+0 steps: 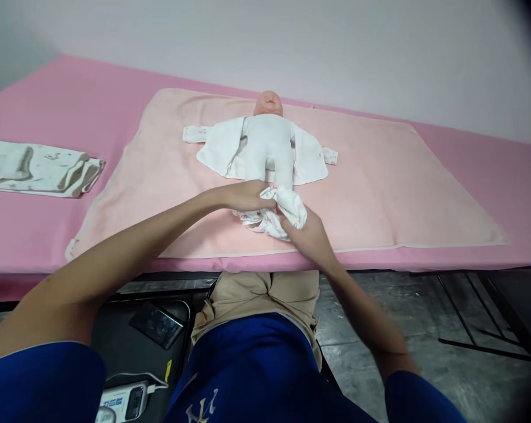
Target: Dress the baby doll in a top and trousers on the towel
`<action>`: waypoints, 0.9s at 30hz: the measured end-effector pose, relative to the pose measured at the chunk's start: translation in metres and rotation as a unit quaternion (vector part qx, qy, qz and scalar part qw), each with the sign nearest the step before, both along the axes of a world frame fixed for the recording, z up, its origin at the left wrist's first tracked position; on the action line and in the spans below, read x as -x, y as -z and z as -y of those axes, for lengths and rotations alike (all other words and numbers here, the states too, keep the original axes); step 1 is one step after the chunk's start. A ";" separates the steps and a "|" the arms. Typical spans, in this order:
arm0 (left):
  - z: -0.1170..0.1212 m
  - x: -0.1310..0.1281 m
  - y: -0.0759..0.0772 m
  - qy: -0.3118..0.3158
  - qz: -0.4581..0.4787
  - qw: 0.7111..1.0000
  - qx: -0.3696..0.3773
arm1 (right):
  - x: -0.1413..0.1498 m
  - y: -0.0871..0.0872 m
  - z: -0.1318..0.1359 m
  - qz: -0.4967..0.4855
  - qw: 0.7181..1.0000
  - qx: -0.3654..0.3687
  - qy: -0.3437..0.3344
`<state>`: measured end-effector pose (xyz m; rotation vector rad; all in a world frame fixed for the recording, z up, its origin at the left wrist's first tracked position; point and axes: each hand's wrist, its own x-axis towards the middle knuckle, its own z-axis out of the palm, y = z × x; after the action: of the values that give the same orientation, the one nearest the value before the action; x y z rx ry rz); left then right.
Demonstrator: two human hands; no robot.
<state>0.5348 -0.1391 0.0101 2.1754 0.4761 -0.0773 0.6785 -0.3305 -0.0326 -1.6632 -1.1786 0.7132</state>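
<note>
A baby doll [269, 138] lies on its back on a peach blanket [380, 176], head toward the wall. Its arms are in the sleeves of a white jacket [224, 147], which is spread out to both sides. At the doll's feet, a bunched white baby garment [292, 207] with a small print is gathered between my hands. My left hand [250, 195] grips it from the left, fingers closed. From the right, my right hand [308, 235] is closed round another part of the cloth. The doll's feet are hidden by the cloth and hands.
Folded printed cloths [36, 167] lie at the left on the pink table cover [27, 111]. Below the table edge, a phone [157, 324] and a white power bank [124, 402] with a cable rest on a black chair seat [116, 329]. Black metal legs [477, 311] stand at the lower right.
</note>
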 end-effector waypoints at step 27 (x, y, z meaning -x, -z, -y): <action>0.012 -0.010 0.029 -0.134 0.133 0.980 0.054 | -0.050 0.032 -0.022 -0.132 0.988 -0.049 -0.055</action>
<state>0.5444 -0.1512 -0.0193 1.9602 0.5909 0.3253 0.7285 -0.3086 -0.0649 -1.3823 -1.1023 0.9020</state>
